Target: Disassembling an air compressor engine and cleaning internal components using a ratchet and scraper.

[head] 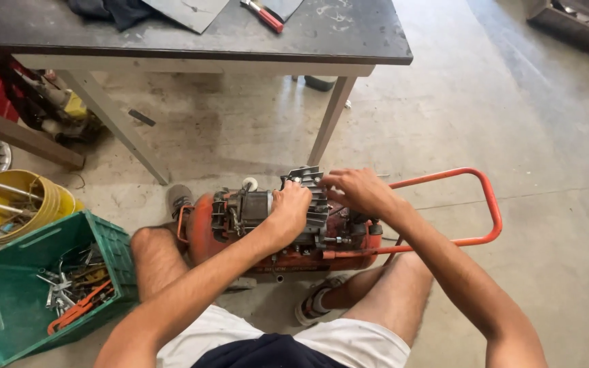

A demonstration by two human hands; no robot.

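Both hands, left hand (290, 206) and right hand (354, 190), pressed closed on the finned metal block (311, 197) atop the orange compressor (288, 235); it was still mounted.

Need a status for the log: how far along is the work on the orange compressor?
Done: the motor sits bare, no shroud over it. In hand: left hand and right hand are both on the finned cylinder head of the orange air compressor. Left: nothing is lifted off; tools lie in the green crate.
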